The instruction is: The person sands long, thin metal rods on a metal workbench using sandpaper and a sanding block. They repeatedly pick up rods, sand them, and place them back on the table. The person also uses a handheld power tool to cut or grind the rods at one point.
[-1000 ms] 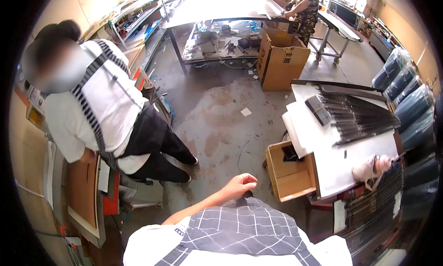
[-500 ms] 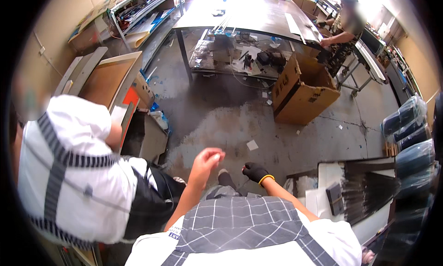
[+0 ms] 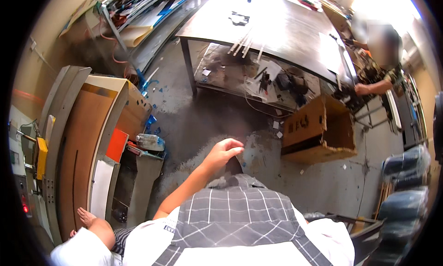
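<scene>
My bare left hand [image 3: 225, 152] hangs in front of my checked apron [image 3: 240, 206], above the grey floor. Its fingers curve loosely, with a gap between them and the thumb, and I see nothing in it. No object touches this hand; my apron and dark footwear are nearest below it. My right hand and forearm are out of sight. Ahead and to the right stands an open cardboard box [image 3: 302, 132], beside a large metal-topped table [image 3: 286, 28].
At left is a long machine with a brown bed [image 3: 87, 146]; a co-worker's hand [image 3: 86, 217] is over its near end. Another person [image 3: 376, 77] stands at the table's right end. Plastic-wrapped rolls [image 3: 406, 203] line the right side. Shelving [image 3: 138, 40] fills the far left.
My view has turned, and the table and box appear farther right. My gloved right hand has gone from view. The co-worker at left now shows only at the lower left edge.
</scene>
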A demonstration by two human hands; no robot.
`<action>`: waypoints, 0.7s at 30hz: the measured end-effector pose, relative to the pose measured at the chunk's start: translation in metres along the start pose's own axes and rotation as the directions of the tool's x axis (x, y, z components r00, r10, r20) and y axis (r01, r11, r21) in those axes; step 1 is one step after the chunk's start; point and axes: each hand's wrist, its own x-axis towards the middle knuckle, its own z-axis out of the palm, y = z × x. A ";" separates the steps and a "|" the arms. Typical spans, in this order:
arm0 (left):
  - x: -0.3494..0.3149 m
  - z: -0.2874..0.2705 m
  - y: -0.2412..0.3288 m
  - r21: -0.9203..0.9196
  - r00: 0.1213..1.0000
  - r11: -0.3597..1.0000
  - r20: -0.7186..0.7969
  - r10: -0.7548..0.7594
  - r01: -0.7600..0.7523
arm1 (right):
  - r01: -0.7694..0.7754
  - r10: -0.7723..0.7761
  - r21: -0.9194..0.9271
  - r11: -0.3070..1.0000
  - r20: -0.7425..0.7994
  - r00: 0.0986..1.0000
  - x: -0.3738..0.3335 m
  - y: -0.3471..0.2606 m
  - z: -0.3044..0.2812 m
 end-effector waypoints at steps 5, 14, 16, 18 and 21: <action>0.049 -0.091 0.001 -0.183 0.903 0.955 -0.326 -0.281 0.232 | 0.248 -0.290 -0.207 0.947 -0.211 0.933 0.049 -0.122 -0.184; 0.101 -0.244 0.029 -0.447 0.691 0.894 -0.636 -0.342 0.032 | 0.616 -0.325 -0.127 0.777 -0.920 0.220 0.098 -0.491 -0.534; 0.105 -0.286 0.043 -0.417 0.683 0.909 -0.670 -0.292 -0.019 | 0.589 -0.285 -0.218 0.778 -0.958 0.021 0.120 -0.537 -0.559; 0.118 -0.336 0.054 -0.414 0.646 0.910 -0.696 -0.314 -0.003 | 0.460 -0.197 -0.221 0.860 -0.975 -0.100 0.152 -0.563 -0.561; 0.143 -0.414 0.081 -0.438 0.639 0.898 -0.705 -0.309 -0.050 | 0.342 0.001 -0.025 0.939 -0.997 -0.077 0.170 -0.592 -0.574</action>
